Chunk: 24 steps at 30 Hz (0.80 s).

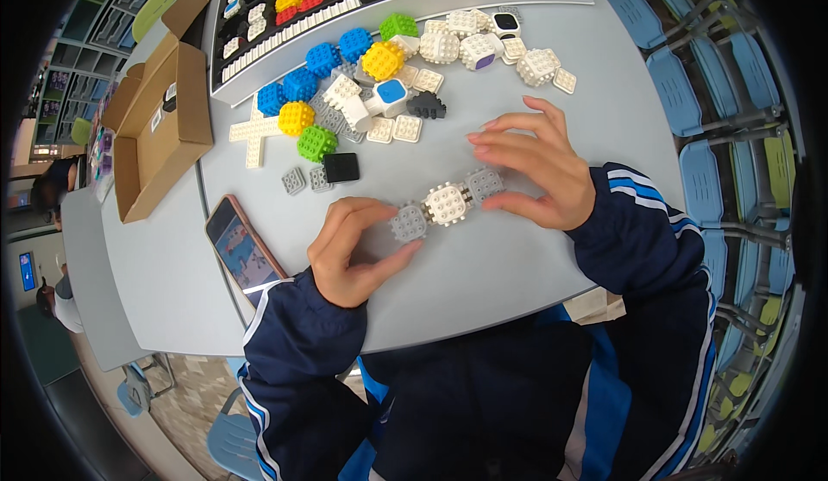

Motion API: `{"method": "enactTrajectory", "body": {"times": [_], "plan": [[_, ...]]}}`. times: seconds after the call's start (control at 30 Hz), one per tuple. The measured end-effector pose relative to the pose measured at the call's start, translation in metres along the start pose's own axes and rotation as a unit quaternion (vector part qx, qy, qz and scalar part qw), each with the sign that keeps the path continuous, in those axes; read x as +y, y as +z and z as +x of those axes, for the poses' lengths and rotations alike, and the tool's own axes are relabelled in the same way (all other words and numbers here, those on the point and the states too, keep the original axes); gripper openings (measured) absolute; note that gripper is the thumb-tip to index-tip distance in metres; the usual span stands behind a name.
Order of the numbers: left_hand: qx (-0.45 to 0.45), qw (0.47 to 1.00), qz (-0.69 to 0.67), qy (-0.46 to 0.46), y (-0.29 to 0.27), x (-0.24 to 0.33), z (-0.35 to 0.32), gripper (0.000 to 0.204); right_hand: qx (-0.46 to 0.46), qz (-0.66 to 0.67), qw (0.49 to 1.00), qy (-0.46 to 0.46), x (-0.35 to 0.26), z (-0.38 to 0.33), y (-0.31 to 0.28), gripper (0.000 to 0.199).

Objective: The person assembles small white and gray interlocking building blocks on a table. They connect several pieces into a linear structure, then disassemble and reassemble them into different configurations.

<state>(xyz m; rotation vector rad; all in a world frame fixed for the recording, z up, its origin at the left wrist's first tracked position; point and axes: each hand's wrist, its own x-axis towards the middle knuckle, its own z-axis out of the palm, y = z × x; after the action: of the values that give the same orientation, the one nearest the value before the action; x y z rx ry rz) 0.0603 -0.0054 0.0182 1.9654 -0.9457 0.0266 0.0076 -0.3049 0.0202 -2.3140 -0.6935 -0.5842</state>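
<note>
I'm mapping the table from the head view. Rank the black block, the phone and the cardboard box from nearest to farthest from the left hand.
From the left hand:
1. Black block, just beyond the hand.
2. Phone, to its left, about as near; too close to call.
3. Cardboard box, far left.

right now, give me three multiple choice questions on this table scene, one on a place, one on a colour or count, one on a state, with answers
1. Where does the phone lie?
A. left of the left hand
B. inside the cardboard box
C. under the right hand

2. What colours is the block chain between the hands?
A. red, blue, red
B. grey, white, grey
C. all black

3. What state is the cardboard box in?
A. taped shut
B. crushed flat
C. open, flaps up

Answers: 1 A, the phone rests on the table beside the left wrist. 2 B, a white cube sits between two grey ones. 3 C, its flaps stand apart.
</note>
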Motion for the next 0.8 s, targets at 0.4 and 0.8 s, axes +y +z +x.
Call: {"method": "enactTrajectory", "body": {"times": [0.4,0.8], "plan": [[0.047,0.998,0.031,0.034,-0.004,0.007,0.006,0.059,0.027,0.046,0.998,-0.035,-0.001,0.005,-0.004,0.059],[-0.005,0.979,0.132,0.156,-0.006,0.005,-0.005,0.042,0.008,0.067,0.993,-0.101,0.001,-0.003,-0.002,0.040]]}}
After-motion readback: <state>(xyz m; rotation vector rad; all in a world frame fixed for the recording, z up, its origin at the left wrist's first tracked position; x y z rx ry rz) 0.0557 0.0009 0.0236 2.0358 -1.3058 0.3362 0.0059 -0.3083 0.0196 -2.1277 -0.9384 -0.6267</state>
